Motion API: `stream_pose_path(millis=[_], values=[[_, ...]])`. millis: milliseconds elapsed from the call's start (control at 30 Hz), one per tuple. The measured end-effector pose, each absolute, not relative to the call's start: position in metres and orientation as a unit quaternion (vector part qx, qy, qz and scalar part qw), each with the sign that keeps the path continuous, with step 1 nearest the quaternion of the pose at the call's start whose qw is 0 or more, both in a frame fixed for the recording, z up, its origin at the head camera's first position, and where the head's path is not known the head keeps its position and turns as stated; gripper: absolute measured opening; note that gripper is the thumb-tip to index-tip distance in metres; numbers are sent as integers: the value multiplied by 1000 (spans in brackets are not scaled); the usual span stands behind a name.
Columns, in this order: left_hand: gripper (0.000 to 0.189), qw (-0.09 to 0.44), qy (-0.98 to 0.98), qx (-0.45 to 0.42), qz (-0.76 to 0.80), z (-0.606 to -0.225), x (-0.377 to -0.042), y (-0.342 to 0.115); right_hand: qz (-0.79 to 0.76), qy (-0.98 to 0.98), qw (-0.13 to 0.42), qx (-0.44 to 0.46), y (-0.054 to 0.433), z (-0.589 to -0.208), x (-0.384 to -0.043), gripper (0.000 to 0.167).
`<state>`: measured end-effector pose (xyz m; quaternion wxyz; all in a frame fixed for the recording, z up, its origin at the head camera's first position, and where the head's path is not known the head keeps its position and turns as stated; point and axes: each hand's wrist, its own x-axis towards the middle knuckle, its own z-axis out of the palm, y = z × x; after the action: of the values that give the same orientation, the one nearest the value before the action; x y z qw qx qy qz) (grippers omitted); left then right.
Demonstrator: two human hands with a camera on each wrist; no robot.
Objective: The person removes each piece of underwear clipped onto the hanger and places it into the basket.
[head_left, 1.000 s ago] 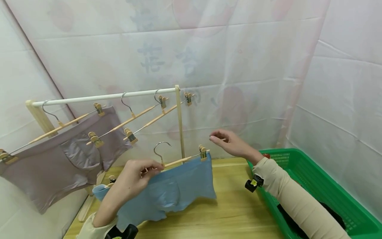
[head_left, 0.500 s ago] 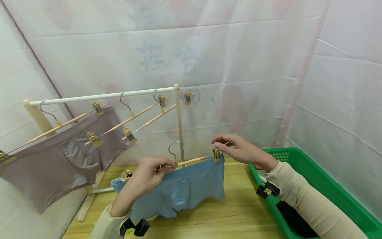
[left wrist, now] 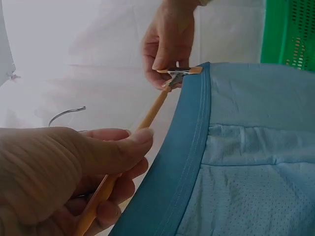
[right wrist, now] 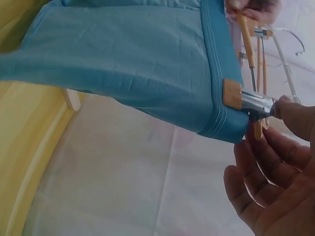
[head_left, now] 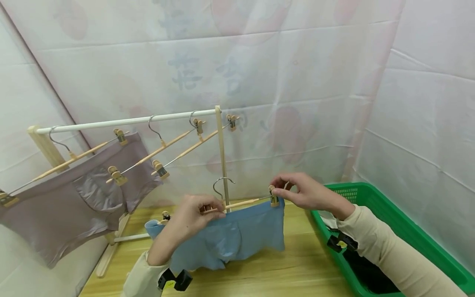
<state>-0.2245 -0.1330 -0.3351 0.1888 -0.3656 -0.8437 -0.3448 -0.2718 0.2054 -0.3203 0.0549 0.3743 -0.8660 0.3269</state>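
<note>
Blue boxer briefs hang by the waistband from a clip hanger held over the table. My left hand grips the hanger's wooden bar near the base of its metal hook; the left wrist view shows thumb and fingers wrapped round the bar. At the bar's right end, my right hand pinches the clip between thumb and fingers. In the right wrist view that clip bites the waistband close to its corner. The left end of the waistband, with another clip, is partly hidden behind my left forearm.
A small rack with a white rail stands at the left. Mauve boxer briefs hang there beside two bare clip hangers. A green basket with dark cloth inside sits right on the wooden table.
My right hand has come to the right clip and taken hold of it. My left hand has carried the hanger and blue briefs somewhat to the right.
</note>
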Motion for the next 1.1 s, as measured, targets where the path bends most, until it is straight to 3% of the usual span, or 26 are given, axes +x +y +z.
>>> stream_pose_path(millis=[200, 300, 600, 1100], values=[[23, 271, -831, -381, -302, -339, -227, -124, 335, -868, 54, 363, 209, -322, -265, 16], [25, 286, -835, -373, -285, -339, -227, -122, 338, -870, 62, 353, 210, -322, -262, 17], [26, 291, -841, -370, -267, -348, -231, -116, 343, -866, 94, 350, 212, -334, -252, 11], [23, 272, -851, -363, -266, -355, -231, -112, 368, -857, 89, 349, 217, -345, -245, 13]])
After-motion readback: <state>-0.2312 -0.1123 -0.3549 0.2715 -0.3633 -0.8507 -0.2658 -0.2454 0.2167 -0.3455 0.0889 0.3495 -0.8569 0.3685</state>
